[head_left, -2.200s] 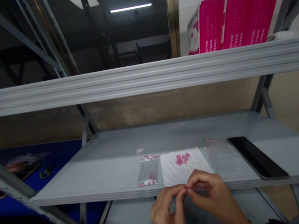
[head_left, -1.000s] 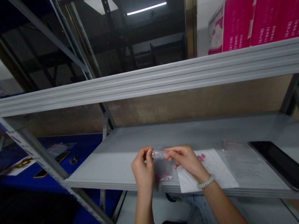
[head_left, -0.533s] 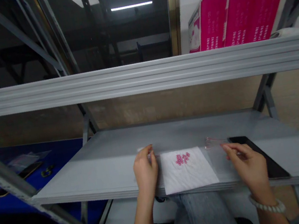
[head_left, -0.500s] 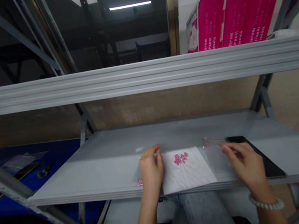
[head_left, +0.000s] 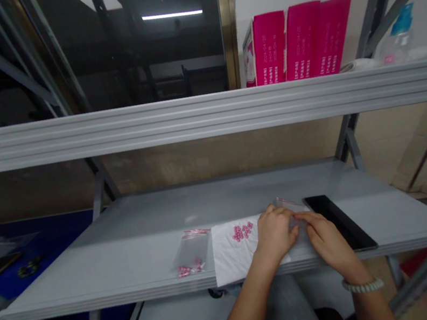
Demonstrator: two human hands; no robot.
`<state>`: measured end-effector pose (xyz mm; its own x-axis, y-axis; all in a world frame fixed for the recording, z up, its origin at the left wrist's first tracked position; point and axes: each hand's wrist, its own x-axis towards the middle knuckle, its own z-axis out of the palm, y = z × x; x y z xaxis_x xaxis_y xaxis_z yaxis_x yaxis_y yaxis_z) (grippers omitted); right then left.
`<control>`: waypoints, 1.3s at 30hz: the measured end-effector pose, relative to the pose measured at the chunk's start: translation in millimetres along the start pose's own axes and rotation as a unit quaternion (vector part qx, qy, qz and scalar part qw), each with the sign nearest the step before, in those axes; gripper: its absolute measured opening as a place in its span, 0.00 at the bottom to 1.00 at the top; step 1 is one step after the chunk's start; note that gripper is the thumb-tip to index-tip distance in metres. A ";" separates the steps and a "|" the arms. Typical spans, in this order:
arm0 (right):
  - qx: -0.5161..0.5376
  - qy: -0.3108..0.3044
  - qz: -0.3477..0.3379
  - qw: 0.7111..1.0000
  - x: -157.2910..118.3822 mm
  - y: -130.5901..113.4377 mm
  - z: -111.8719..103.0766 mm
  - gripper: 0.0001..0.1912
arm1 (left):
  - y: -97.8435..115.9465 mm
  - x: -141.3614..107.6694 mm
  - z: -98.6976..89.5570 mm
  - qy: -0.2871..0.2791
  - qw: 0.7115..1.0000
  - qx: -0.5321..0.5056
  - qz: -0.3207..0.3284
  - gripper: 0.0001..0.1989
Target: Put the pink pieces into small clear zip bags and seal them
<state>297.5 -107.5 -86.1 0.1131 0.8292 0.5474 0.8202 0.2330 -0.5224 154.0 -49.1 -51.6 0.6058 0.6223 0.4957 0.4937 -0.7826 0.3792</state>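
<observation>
left hand (head_left: pixel 275 230) has moved across to the clear bag (head_left: pixel 289 203) beside right hand (head_left: pixel 326 236), both grips unclear.

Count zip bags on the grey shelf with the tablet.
2: zip bag with pink beads, left of white sheet; clear zip bag partly covered by left hand and right hand, left of black tablet. Others may be hidden underneath.

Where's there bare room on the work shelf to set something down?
The gray shelf is bare left of the bead bag, behind the white cloth, and right of the black tablet. Crowded: between cloth and tablet, where the left hand and right hand are over a clear bag.
</observation>
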 end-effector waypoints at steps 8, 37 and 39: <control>0.074 0.043 0.016 0.996 -4.4 -12.9 -14.1 0.17 | -0.1 -0.8 -7.3 0.052 0.997 -0.045 -0.029 0.07; 0.594 -0.088 0.300 0.742 -35.6 -83.0 -7.0 0.23 | -7.4 -75.6 -58.5 0.262 0.832 -0.484 -0.074 0.21; 0.599 -0.115 0.286 0.739 -35.9 -92.5 1.3 0.18 | -11.4 -86.6 -61.5 0.251 0.820 -0.510 -0.069 0.20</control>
<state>216.9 -158.2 -58.3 0.0380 0.9985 -0.0401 -0.4265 -0.0201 -0.9043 57.5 -95.0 -50.8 0.1289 0.8220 0.5547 -0.3981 -0.4694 0.7882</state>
